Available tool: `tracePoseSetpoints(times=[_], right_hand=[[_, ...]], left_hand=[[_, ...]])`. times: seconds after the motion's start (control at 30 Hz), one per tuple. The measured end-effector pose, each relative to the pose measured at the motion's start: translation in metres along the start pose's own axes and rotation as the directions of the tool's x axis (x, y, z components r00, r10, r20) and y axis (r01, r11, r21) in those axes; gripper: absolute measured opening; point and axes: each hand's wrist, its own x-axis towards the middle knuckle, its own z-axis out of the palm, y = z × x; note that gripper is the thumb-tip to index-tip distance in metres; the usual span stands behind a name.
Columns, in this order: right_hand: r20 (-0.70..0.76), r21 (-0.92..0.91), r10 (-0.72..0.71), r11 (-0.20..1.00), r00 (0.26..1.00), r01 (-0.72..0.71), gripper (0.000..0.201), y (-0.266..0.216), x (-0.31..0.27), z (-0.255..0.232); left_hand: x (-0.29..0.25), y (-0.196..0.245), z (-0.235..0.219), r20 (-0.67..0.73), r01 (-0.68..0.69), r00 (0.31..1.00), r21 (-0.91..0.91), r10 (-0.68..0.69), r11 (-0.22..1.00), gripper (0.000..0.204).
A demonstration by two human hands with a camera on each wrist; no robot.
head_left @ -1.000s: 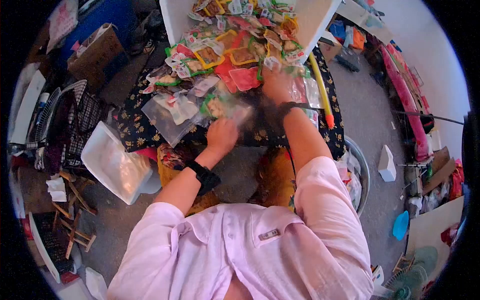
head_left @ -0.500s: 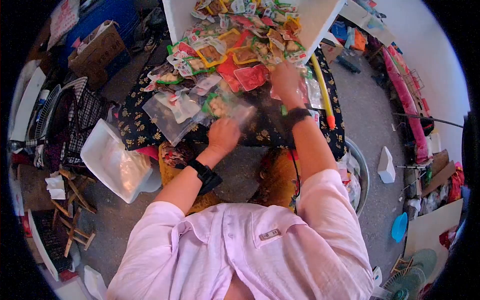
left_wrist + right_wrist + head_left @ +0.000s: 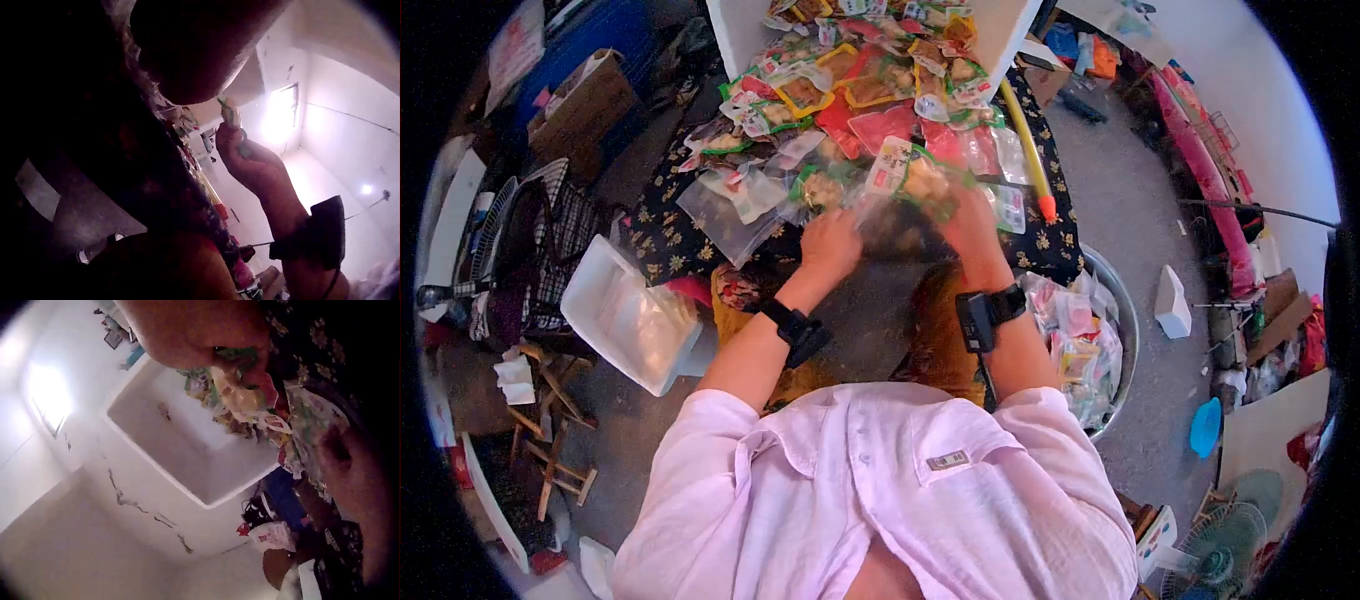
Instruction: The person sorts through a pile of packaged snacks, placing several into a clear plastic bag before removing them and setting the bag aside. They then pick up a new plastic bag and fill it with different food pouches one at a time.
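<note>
My left hand (image 3: 832,245) pinches the near edge of a clear plastic bag (image 3: 312,415) at the front of the table. A green-edged snack packet (image 3: 820,190) shows in or under that bag. To the right of it, my right hand (image 3: 972,225) grips another green-edged snack packet (image 3: 922,182) with a white label and pale brown contents. This packet overlaps the bag's right side in the head view. In the left wrist view the right hand (image 3: 250,165) holds its packet (image 3: 230,112) raised, while the left hand (image 3: 194,50) is a dark shape.
A heap of snack packets (image 3: 870,65) spills from a tipped white foam box (image 3: 1005,45) onto the flowered black cloth (image 3: 662,225). Flat clear bags (image 3: 725,215) lie at left, a yellow tube (image 3: 1028,150) at right. A white tub (image 3: 625,335) and a metal basin (image 3: 1135,350) of packets flank the table.
My right hand has come back from the heap toward my left hand, now with a green-edged snack packet in it. The left hand stays at the clear plastic bag.
</note>
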Motion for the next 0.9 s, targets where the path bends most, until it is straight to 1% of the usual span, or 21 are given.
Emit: tracePoseSetpoints(times=[0.07, 0.1, 0.17, 0.2, 0.27, 0.33, 0.37, 0.4, 0.47, 0.5, 0.53, 0.6, 0.63, 0.67, 0.7, 0.73, 0.77, 0.8, 0.83, 0.87, 0.9], right_hand=[[-0.012, 0.215, 0.156, 0.965, 0.988, -0.15, 0.015, 0.011, -0.012, 0.005], [-0.02, 0.303, 0.222, 0.931, 0.975, -0.205, 0.016, 0.016, -0.018, 0.007], [-0.051, 0.45, 0.318, 0.853, 0.947, -0.262, 0.017, 0.023, -0.026, 0.012], [-0.064, 0.543, 0.37, 0.792, 0.927, -0.279, 0.018, 0.021, -0.029, 0.014], [-0.054, 0.777, 0.495, 0.567, 0.867, -0.275, 0.019, -0.005, -0.039, 0.021], [-0.091, 0.486, 0.29, 0.848, 0.953, -0.211, 0.02, -0.039, -0.057, 0.022], [-0.076, 0.312, 0.18, 0.938, 0.981, -0.148, 0.02, -0.048, -0.063, 0.022], [-0.034, 0.163, -0.123, 0.978, 0.992, 0.127, 0.026, -0.048, -0.063, 0.023], [0.031, 0.077, -0.18, 0.981, 0.983, 0.177, 0.027, -0.054, -0.071, 0.026], [0.064, 0.035, -0.204, 0.979, 0.977, 0.202, 0.028, -0.056, -0.075, 0.028], [0.126, -0.002, -0.197, 0.98, 0.972, 0.199, 0.029, -0.05, -0.075, 0.027], [0.115, 0.036, -0.191, 0.982, 0.975, 0.188, 0.027, -0.046, -0.073, 0.017], [0.109, 0.054, -0.187, 0.982, 0.976, 0.182, 0.026, -0.043, -0.071, 0.012], [-0.045, 0.03, -0.12, 0.992, 0.992, 0.122, 0.027, -0.04, -0.068, 0.008], [-0.109, 0.004, 0.016, 1.0, 0.994, -0.015, 0.025, -0.038, -0.061, -0.002], [-0.099, 0.275, 0.229, 0.942, 0.968, -0.195, 0.025, -0.03, -0.055, -0.007], [-0.034, 0.52, 0.423, 0.781, 0.905, -0.346, 0.025, -0.022, -0.052, -0.011], [0.16, 0.657, 0.483, 0.599, 0.861, -0.458, 0.026, -0.019, -0.053, -0.016], [0.355, 0.735, 0.486, 0.383, 0.798, -0.56, 0.027, -0.017, -0.053, -0.02], [0.54, 0.747, 0.434, 0.148, 0.721, -0.649, 0.028, -0.015, -0.052, -0.023], [0.56, 0.757, 0.386, 0.122, 0.733, -0.642, 0.028, -0.016, -0.055, -0.022]], left_hand=[[-0.003, 0.004, 0.001, -0.006, 0.033, 0.999, 0.001, -0.033, 0.999, 0.022], [-0.005, 0.008, 0.0, -0.049, 0.031, 0.998, -0.051, -0.033, 0.998, 0.024], [-0.011, 0.019, -0.003, -0.137, 0.022, 0.99, -0.153, -0.043, 0.988, 0.029], [-0.015, 0.026, -0.006, -0.137, -0.014, 0.99, -0.23, -0.018, 0.973, 0.033], [-0.021, 0.041, -0.007, -0.145, -0.084, 0.989, -0.378, 0.03, 0.922, 0.042], [-0.022, 0.049, 0.004, -0.105, -0.114, 0.993, -0.671, 0.058, 0.733, 0.048], [-0.023, 0.052, 0.009, -0.09, -0.117, 0.993, -0.789, 0.076, 0.603, 0.051], [-0.027, 0.058, 0.006, -0.073, -0.069, 0.997, -0.841, 0.015, 0.537, 0.051], [-0.025, 0.049, 0.009, -0.002, -0.001, 1.0, -0.817, -0.001, 0.576, 0.046], [-0.025, 0.048, 0.007, 0.05, 0.053, 0.999, -0.859, -0.019, 0.509, 0.043], [-0.025, 0.048, 0.004, 0.101, 0.108, 0.994, -0.892, -0.038, 0.439, 0.041], [-0.024, 0.051, -0.008, 0.238, 0.242, 0.97, -0.967, -0.056, 0.082, 0.036], [-0.024, 0.054, -0.016, 0.319, 0.321, 0.946, -0.946, -0.051, 0.044, 0.034], [-0.024, 0.054, -0.026, 0.399, 0.4, 0.916, -0.917, -0.042, 0.006, 0.033], [-0.025, 0.052, -0.032, 0.478, 0.477, 0.878, -0.878, -0.029, -0.032, 0.032], [-0.025, 0.045, -0.034, 0.489, 0.492, 0.87, -0.857, 0.063, -0.152, 0.032], [-0.024, 0.04, -0.035, 0.496, 0.511, 0.859, -0.836, 0.126, -0.2, 0.032], [-0.023, 0.036, -0.035, 0.497, 0.532, 0.846, -0.811, 0.19, -0.245, 0.033], [-0.021, 0.033, -0.035, 0.492, 0.55, 0.833, -0.784, 0.253, -0.287, 0.033], [-0.02, 0.032, -0.034, 0.495, 0.568, 0.819, -0.771, 0.289, -0.289, 0.036], [-0.019, 0.032, -0.037, 0.525, 0.598, 0.795, -0.765, 0.305, -0.241, 0.035]])
